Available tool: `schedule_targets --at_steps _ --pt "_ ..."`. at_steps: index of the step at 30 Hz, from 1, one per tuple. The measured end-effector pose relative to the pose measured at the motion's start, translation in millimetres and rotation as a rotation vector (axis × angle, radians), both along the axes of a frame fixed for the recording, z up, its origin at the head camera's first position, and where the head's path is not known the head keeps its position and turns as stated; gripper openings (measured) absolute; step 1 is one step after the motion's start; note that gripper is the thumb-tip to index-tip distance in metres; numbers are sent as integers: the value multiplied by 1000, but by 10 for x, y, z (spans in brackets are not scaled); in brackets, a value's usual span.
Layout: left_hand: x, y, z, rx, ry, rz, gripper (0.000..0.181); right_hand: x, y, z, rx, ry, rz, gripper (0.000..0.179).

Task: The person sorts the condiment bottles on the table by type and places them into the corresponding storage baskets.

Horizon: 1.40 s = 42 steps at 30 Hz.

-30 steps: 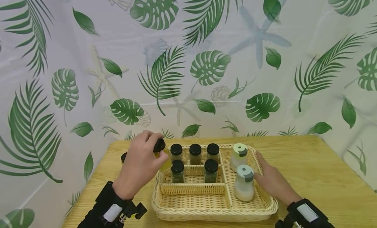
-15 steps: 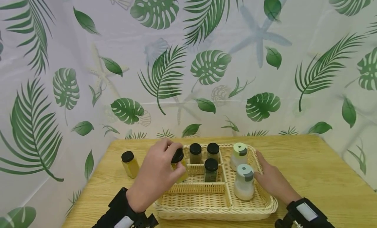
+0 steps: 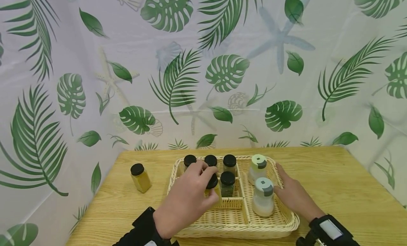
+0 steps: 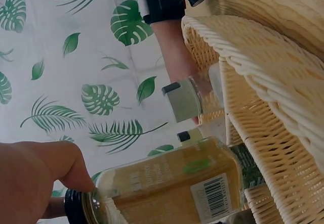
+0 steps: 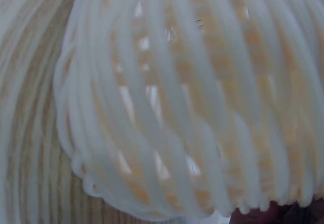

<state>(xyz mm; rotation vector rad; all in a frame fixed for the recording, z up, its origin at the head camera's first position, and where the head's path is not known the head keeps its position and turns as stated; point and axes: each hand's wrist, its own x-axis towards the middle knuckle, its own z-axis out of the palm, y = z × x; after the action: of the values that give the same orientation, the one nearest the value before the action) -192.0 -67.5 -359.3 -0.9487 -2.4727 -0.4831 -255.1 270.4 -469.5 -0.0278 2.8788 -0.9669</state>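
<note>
My left hand (image 3: 189, 196) pinches a spice jar (image 3: 217, 193) near its black lid. In the left wrist view the jar (image 4: 167, 183) shows yellow-brown powder and a barcode label. It is over the middle row of a divided wicker basket (image 3: 235, 233), left of a jar of dark green herbs (image 3: 227, 184); whether its base touches the basket floor is hidden. My right hand (image 3: 294, 193) grips the basket's right rim, thumb on the inner side, other fingers mostly hidden. The right wrist view is filled by blurred basket weave (image 5: 192, 97).
Black-lidded jars, including one at the back right (image 3: 229, 163), stand in the back row. Two shakers, one pale green-topped (image 3: 258, 168) and one pale blue-topped (image 3: 264, 198), occupy the right compartment. Another yellow jar (image 3: 141, 179) stands on the wooden table (image 3: 108, 210), left of the basket.
My left hand has carried the spice jar rightward and downward, from the basket's left edge to over its middle row. The yellow jar on the table came into full view. My right hand stayed put.
</note>
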Motion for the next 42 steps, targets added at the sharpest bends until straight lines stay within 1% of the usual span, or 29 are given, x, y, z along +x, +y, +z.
schedule_targets --at_steps 2,7,10,13,18,23,25,28,31,34,39,42 --pt "9 33 -20 -18 -4 -16 40 1 0 -8 -1 5 1 85" --pt "12 130 -70 -51 10 -68 36 6 1 -8 -1 15 3 85" --pt "12 175 -100 -72 13 -92 35 5 1 1 2 8 5 85" --pt "9 209 -131 -87 32 -106 32 4 9 13 18 17 15 85" --pt "-3 247 -181 -102 90 -127 26 -7 7 18 52 20 18 83" --pt "-3 275 -213 -123 52 -153 23 -15 -3 21 51 2 16 82" --pt "-1 295 -226 -138 49 -157 24 -17 -3 20 50 -3 15 82" --pt "-2 334 -255 -157 79 -160 26 -15 0 18 45 -7 15 83" --pt "-5 372 -284 -170 88 -163 25 -10 3 16 42 -7 14 82" --pt "1 403 -305 -194 69 -166 22 -3 2 16 41 -4 16 82" --pt "4 444 -331 -248 -5 -161 18 11 4 18 37 -3 18 82" --pt "4 458 -343 -258 -26 -158 18 4 7 16 40 -2 19 81"
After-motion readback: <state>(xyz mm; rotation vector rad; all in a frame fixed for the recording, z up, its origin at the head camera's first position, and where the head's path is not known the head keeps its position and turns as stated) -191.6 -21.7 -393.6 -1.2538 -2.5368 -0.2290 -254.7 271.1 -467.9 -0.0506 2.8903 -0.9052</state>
